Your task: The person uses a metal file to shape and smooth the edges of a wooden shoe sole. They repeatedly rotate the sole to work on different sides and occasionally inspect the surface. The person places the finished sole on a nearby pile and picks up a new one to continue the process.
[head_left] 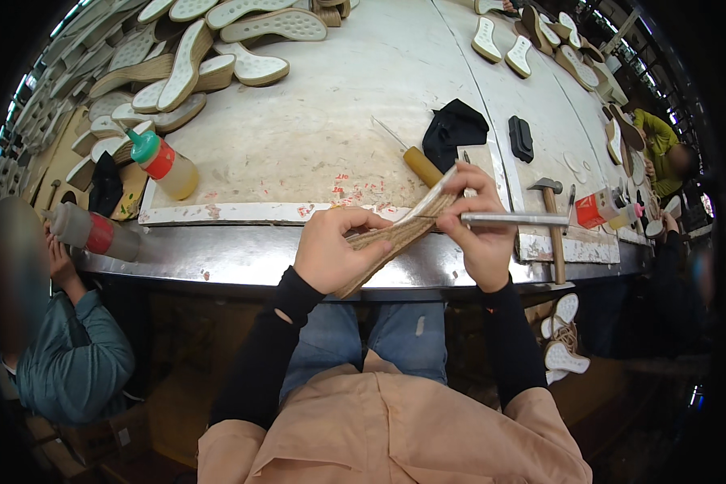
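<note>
Over the table's front edge, my left hand (331, 250) is closed round the near end of a wedge shoe sole (407, 234), its side covered in tan braided rope and its upper face pale. The sole is tilted, its far end raised to the right. My right hand (486, 230) grips a slim tool with a silver metal handle (532, 219), its thin tip pointing left against the sole's side. Fingers of the same hand touch the sole's raised end. Just beyond lie a wooden-handled awl (422, 167) and a black cloth (455, 131).
Many wedge soles (187, 64) are heaped at the back left. A green-capped glue bottle (168, 165) stands left; a hammer (557, 234) and a black block (520, 139) lie right. Co-workers sit on both sides, one in a teal sleeve (85, 355). Soles (565, 355) hang below the table.
</note>
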`<state>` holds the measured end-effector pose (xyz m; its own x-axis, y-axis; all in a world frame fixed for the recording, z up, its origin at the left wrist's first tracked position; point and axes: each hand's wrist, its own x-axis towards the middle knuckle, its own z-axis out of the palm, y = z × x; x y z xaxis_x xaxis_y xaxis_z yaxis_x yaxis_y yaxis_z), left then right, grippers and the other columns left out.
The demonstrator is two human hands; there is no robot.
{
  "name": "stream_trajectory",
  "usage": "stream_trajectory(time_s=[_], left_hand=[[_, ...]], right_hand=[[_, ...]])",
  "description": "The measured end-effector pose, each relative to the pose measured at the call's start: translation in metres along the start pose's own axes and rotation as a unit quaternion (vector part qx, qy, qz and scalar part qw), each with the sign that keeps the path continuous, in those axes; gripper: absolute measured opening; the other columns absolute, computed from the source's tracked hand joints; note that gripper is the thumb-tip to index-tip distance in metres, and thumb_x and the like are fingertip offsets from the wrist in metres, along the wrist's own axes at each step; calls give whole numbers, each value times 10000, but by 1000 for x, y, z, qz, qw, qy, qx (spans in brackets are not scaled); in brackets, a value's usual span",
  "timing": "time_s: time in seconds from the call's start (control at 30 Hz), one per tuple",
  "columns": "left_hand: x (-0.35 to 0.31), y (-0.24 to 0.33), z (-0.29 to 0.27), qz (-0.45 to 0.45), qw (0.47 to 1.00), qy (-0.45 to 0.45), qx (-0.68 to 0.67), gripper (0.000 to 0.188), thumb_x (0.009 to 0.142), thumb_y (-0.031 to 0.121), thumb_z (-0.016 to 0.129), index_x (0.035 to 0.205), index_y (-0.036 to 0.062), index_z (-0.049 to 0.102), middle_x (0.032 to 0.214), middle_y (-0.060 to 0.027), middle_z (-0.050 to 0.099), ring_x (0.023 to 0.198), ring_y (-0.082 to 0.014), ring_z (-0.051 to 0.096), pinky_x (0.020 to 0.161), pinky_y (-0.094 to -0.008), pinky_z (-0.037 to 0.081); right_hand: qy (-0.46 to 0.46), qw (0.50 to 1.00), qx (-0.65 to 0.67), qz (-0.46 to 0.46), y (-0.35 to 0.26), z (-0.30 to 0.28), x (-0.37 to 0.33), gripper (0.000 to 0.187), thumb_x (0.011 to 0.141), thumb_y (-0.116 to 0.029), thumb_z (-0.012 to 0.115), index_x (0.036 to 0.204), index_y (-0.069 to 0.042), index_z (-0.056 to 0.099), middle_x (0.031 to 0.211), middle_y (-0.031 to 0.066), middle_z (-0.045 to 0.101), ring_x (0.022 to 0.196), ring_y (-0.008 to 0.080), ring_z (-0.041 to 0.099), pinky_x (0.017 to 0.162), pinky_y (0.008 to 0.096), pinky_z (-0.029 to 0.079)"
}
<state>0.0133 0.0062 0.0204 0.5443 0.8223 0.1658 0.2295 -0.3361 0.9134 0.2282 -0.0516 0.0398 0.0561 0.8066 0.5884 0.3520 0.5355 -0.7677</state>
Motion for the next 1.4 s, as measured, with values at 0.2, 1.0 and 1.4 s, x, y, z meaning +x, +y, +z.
stream_trajectory(time_s=[0.2, 1.0, 1.4], left_hand=[[-13, 8, -18, 14, 989, -135, 66, 258, 718, 134, 768, 946, 19, 728, 852, -114, 721, 797, -205, 694, 761, -303, 528], [-7, 1, -18, -7, 988, -155, 5, 233, 722, 108, 756, 940, 28, 734, 849, -93, 718, 772, -174, 685, 741, -282, 524], [-6, 0, -19, -6, 988, -156, 6, 236, 711, 114, 740, 933, 35, 741, 825, -90, 720, 755, -171, 687, 718, -280, 524]], right_hand=[[-103, 977, -182, -45, -31, -3, -13, 208, 716, -78, 804, 793, -128, 617, 770, 10, 700, 1069, 242, 638, 1102, 507, 211], [-57, 994, -94, 0, -14, 23, -37, 308, 753, -100, 810, 812, -152, 512, 775, -38, 713, 897, 163, 665, 1011, 435, 241], [-92, 985, -140, -36, -15, 22, -35, 290, 760, -102, 798, 795, -149, 514, 783, -39, 713, 889, 173, 667, 986, 416, 260]])
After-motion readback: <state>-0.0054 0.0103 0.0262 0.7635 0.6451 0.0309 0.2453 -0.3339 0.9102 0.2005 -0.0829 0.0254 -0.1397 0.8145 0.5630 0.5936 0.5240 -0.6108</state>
